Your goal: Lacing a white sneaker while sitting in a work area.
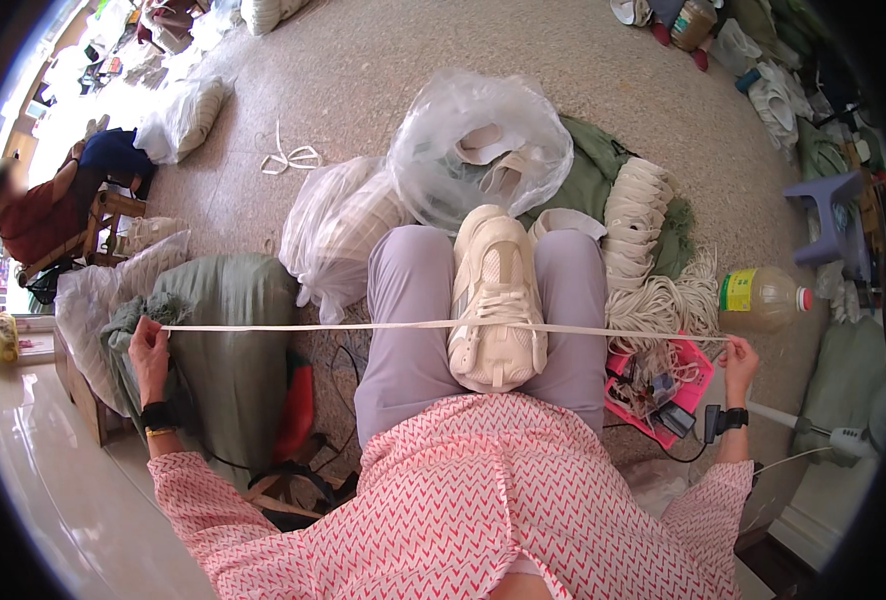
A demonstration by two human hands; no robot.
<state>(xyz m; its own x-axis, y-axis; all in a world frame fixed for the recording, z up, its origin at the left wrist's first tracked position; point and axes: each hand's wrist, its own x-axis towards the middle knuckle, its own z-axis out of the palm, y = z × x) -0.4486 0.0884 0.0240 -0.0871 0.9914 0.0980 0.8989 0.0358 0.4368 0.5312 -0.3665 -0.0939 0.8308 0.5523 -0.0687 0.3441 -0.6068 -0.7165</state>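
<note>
Lace: white, flat, drawn out nearly straight from hand to hand (363,327), crossing over both thighs and the shoe; can't tell if it's threaded through there.
Left hand: (149,355) out to the side by the green sack (228,375), fingers closed in a pinch on one end of the lace.
Right hand: (739,365) thumb and fingertips pinched together on the other end, near the bottle (753,295) and pink tray (701,385).
Shoe: cream sneaker (496,275), held between the thighs, toe pointing away from the wearer, its own laces in place.
Tray: small loose bits inside; right stretch of lace passes over its far edge.
Cords: pale heap (663,308) just beyond the tray, beside a row of stacked shoe parts (633,220).
Bags: clear one with shoe parts (433,125) beyond the knees, white one (338,230) to its left.
Floor: loose white strip (293,160) farther out.
Co-worker: seated person (38,215), far left.
</note>
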